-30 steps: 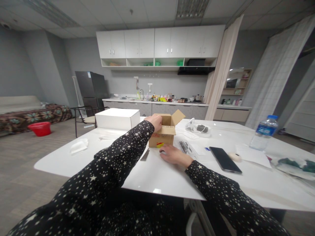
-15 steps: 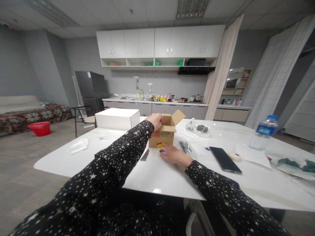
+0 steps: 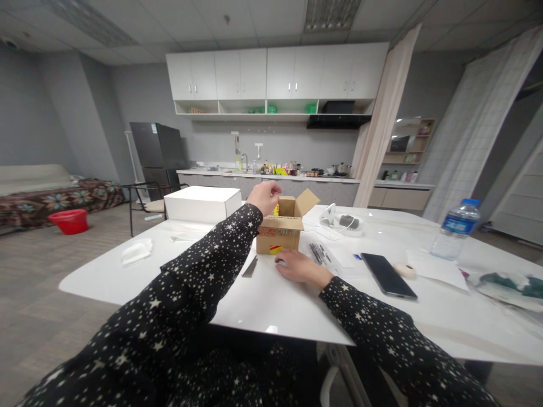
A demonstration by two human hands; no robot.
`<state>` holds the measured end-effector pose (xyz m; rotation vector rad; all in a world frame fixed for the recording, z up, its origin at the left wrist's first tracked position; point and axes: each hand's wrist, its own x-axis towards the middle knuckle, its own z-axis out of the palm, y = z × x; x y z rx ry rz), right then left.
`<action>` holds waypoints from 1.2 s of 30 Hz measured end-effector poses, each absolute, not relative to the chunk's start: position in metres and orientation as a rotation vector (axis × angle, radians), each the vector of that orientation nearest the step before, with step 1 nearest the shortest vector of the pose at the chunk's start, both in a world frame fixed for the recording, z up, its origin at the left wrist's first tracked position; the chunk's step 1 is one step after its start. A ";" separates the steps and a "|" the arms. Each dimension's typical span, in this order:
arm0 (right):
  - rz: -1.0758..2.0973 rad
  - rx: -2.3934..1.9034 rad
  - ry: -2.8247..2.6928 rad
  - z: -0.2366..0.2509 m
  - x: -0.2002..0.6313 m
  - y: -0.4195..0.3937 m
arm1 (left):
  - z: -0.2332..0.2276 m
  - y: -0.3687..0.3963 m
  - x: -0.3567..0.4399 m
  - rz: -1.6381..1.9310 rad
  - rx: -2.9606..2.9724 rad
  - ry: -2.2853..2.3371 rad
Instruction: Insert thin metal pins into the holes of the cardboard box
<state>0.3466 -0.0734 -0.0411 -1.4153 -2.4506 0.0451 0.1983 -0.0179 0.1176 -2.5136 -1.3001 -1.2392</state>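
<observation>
My left hand (image 3: 263,198) hangs just above the open top of a small cardboard box (image 3: 278,243), its fingers curled into a pinch. What is between them, if anything, I cannot make out. Part of a yellow thing (image 3: 276,210) shows inside the box beside the fingertips. My right hand (image 3: 300,267) rests on the table at the foot of the box, fingers bent and closed; whatever lies under them is hidden. Several thin dark sticks (image 3: 250,267) lie in a bundle to the left of the right hand.
Right of the box are a clear pack of pens (image 3: 321,254), a black phone (image 3: 388,275), a white corded device (image 3: 341,220) and a water bottle (image 3: 456,229). A white box (image 3: 202,204) and a crumpled tissue (image 3: 137,252) are at the left of the white table (image 3: 246,308).
My left hand has lifted up out of the box opening, uncovering the yellow thing inside. The right hand has hardly moved.
</observation>
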 end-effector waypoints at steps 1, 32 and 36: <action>0.043 -1.411 -2.450 -0.042 0.347 -0.073 | 0.120 -0.021 0.199 -1.273 -2.508 -1.271; 0.047 -1.376 -2.441 -0.039 0.340 -0.073 | -0.038 -0.070 0.133 -0.980 -2.589 -0.794; 0.046 -1.381 -2.443 -0.038 0.340 -0.074 | -0.044 -0.070 0.129 -0.946 -2.654 -0.702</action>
